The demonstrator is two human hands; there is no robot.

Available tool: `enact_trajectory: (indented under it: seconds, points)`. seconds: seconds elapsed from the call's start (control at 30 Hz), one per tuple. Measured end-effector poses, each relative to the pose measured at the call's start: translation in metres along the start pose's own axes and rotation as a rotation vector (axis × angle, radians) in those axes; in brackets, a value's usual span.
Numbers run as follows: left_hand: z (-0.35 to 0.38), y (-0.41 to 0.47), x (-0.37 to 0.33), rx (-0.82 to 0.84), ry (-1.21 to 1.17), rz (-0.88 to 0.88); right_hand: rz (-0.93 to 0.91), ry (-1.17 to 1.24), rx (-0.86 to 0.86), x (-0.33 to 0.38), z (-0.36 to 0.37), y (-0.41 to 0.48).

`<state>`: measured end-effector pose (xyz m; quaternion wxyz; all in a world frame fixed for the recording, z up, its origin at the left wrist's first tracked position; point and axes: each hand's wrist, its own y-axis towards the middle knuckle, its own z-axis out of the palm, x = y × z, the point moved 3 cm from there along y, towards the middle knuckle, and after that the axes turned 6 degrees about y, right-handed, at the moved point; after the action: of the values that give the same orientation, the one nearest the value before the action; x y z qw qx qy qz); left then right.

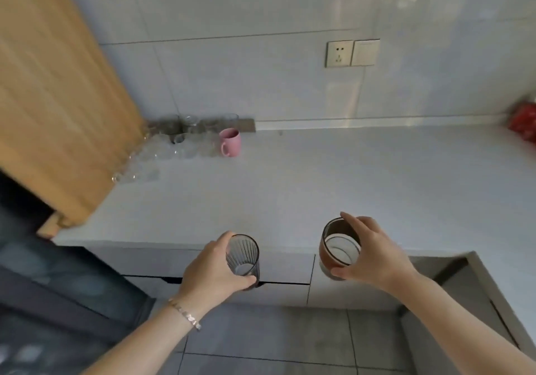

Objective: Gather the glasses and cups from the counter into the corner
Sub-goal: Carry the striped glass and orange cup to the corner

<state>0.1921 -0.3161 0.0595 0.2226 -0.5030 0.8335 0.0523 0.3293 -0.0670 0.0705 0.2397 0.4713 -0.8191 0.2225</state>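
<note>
My left hand (213,270) grips a dark ribbed glass (243,255) from its left side, held in the air in front of the counter's near edge. My right hand (371,255) holds a brown cup (338,247) with a white inside, fingers over its rim and side, also off the counter. In the far left corner of the pale counter (333,183) stands a cluster of several clear glasses (174,145). A pink mug (230,142) sits upright at the right edge of that cluster.
A wooden panel (58,99) borders the counter on the left. A wall socket and switch (352,53) sit on the tiled wall. A red object (523,123) lies at the far right. Drawers (275,273) run below the counter edge; a countertop return lies at the right.
</note>
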Motion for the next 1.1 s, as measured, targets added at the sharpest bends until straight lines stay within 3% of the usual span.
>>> enact_trajectory:
  seconds: [0.4,0.7,0.9,1.1]
  points:
    - [-0.077,0.121,0.148,-0.077,0.034,-0.221,-0.150,-0.024,0.163,0.119,0.097,0.183]
    - [-0.115,0.253,0.219,-0.070,0.085,-0.297,-0.186,-0.025,0.200,0.175,0.160,0.317]
    - [-0.116,0.345,0.243,-0.014,0.068,-0.202,-0.119,-0.023,0.202,0.195,0.187,0.357]
    - [-0.107,0.425,0.259,0.084,0.208,-0.036,0.063,0.020,0.141,0.212,0.217,0.357]
